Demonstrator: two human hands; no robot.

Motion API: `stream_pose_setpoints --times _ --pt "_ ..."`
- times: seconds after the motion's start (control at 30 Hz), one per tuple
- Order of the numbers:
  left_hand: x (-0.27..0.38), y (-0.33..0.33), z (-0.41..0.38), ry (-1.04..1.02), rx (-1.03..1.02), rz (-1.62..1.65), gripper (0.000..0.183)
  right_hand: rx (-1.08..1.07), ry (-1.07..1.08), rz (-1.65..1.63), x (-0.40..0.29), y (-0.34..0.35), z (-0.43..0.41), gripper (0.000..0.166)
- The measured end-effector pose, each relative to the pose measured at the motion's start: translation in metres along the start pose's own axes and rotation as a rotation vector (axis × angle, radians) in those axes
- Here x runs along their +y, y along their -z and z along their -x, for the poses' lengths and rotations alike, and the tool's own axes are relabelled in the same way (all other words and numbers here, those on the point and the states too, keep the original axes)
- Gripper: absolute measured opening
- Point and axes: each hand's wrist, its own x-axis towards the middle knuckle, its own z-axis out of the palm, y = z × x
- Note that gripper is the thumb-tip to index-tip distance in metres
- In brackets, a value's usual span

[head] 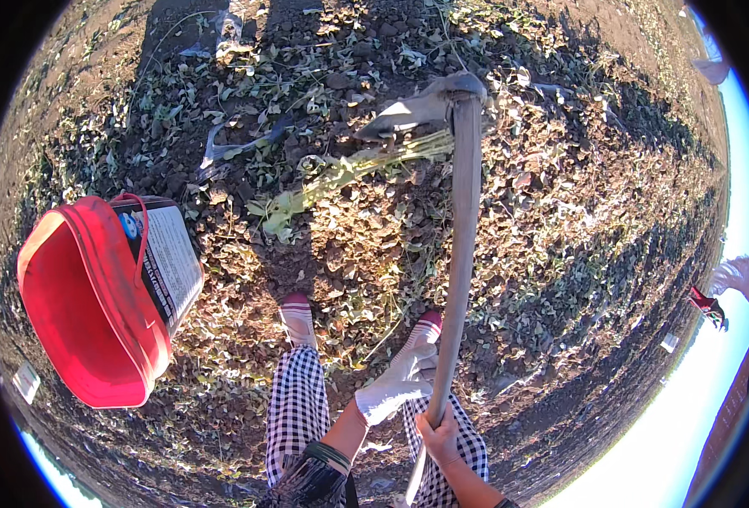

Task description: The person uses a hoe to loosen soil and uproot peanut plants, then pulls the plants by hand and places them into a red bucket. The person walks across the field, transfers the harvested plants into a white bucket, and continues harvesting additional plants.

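Observation:
My right hand point(441, 435), bare, is closed around the lower wooden handle of a hoe point(465, 222). My left hand point(400, 384), in a white glove, lies just left of the handle, higher up than the right. Its fingertips reach the handle's edge; whether they grip it is hidden. At the handle's far end the metal hoe blade point(406, 119) points left, just above the ground. A bundle of yellow-green plant stems point(355, 170) lies below the blade, running down to the left, its right end meeting the handle in view.
A red plastic bucket point(95, 305) with a printed side stands at my left, its mouth towards me. My striped shoes point(297, 320) are on leaf-strewn soil point(362, 254). Torn plastic film point(228, 149) lies ahead. A white object point(26, 382) sits at far left.

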Motion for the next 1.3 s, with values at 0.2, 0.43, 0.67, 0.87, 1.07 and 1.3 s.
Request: stream_pose_setpoints --times 0.2,0.43,0.67,0.87,1.07,1.3 --pt "0.041 -0.012 -0.003 -0.053 0.450 -0.088 0.042 -0.463 -0.004 0.063 0.018 -0.045 -0.015 0.042" --pt "0.047 0.002 -0.001 -0.219 0.713 -0.144 0.045 -0.647 0.094 -0.006 -0.006 -0.039 -0.110 0.063" --pt "0.025 0.060 -0.008 -0.276 1.142 -0.563 0.060 -0.117 -0.267 -0.657 -0.047 -0.033 -0.282 0.080" --pt "0.018 0.034 -0.017 -0.214 0.840 -0.234 0.060 0.265 -0.322 -0.675 -0.093 -0.069 -0.357 0.065" --pt "0.022 0.028 -0.015 -0.216 0.788 -0.322 0.046 0.496 -0.019 -0.407 -0.049 -0.018 -0.286 0.028" --pt "0.027 0.014 -0.018 -0.178 0.716 -0.207 0.055 0.254 0.408 0.626 -0.125 0.085 -0.233 0.025"
